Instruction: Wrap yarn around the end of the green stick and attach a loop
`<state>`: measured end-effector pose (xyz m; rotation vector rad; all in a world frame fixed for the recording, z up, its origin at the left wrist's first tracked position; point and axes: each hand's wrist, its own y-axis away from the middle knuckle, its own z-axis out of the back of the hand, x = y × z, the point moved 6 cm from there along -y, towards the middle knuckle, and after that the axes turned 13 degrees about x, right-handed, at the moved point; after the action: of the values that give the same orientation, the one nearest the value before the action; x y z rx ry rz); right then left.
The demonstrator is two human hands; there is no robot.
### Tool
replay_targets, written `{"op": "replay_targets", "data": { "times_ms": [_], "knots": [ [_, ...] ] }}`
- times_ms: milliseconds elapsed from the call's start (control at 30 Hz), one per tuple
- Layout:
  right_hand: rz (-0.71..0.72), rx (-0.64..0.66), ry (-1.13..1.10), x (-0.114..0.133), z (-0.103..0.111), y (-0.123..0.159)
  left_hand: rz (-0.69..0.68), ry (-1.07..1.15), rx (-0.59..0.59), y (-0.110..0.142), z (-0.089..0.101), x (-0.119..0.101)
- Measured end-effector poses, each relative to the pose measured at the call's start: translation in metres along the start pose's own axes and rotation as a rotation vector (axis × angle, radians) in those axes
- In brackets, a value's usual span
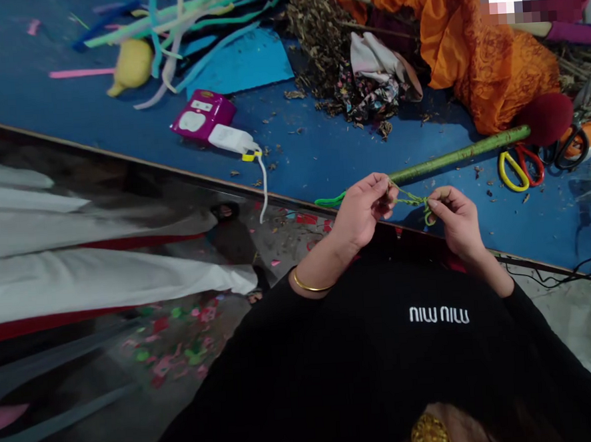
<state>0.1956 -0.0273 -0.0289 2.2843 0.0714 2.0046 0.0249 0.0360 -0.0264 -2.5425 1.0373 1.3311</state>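
Note:
Between my two hands a thin green string (410, 199), looped and partly tangled, is stretched just over the table's near edge. My left hand (366, 205) pinches one end of it with thumb and fingertips. At the other end, my right hand (453, 217) is closed on the string, and a small loop hangs below its fingers. Right behind my hands lies a green stick (459, 152) with a dark red rounded head (544, 119). A bright green strip (330, 201) pokes out beside my left hand.
On the blue table (300, 140) lie scissors with yellow and red handles (520, 168), a purple-and-white device (204, 116) with a white cable, dried plant matter (317, 36), orange cloth (496, 62), a yellow rounded object (133, 63) and coloured strips (178, 28). Paper scraps (177, 341) litter the floor.

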Motion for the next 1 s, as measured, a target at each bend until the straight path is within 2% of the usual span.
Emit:
{"op": "replay_targets", "data": {
  "times_ms": [100, 167, 267, 400, 467, 600, 667, 767, 867, 933, 1000],
  "knots": [
    [-0.013, 0.004, 0.028, -0.001, 0.003, 0.0, -0.011, 0.039, 0.043, 0.0, -0.003, -0.004],
    [-0.028, 0.025, 0.062, 0.001, 0.003, 0.002, -0.076, 0.012, 0.035, -0.001, -0.001, -0.01],
    [-0.021, 0.021, 0.119, 0.006, 0.004, 0.005, -0.192, -0.024, -0.036, -0.002, 0.006, -0.017],
    [-0.004, -0.099, 0.151, 0.012, 0.015, 0.01, -0.246, -0.04, -0.122, -0.002, 0.017, -0.019],
    [-0.039, -0.122, 0.049, 0.013, 0.025, 0.012, -0.264, -0.042, -0.147, -0.001, 0.021, -0.02],
    [-0.166, -0.007, -0.318, 0.013, 0.046, 0.016, -0.274, -0.056, -0.206, 0.002, 0.028, -0.022],
    [-0.168, -0.012, -0.427, 0.018, 0.062, 0.019, -0.273, -0.055, -0.235, 0.003, 0.031, -0.022],
    [-0.108, -0.086, -0.518, 0.027, 0.089, 0.024, -0.272, -0.049, -0.252, 0.003, 0.034, -0.023],
    [0.026, -0.186, -0.531, 0.041, 0.117, 0.029, -0.269, -0.069, -0.246, 0.003, 0.036, -0.023],
    [0.139, -0.29, -0.51, 0.054, 0.135, 0.035, -0.269, -0.077, -0.241, 0.003, 0.037, -0.023],
    [0.201, -0.411, -0.427, 0.065, 0.143, 0.043, -0.266, -0.075, -0.249, 0.004, 0.038, -0.022]
  ]
}}
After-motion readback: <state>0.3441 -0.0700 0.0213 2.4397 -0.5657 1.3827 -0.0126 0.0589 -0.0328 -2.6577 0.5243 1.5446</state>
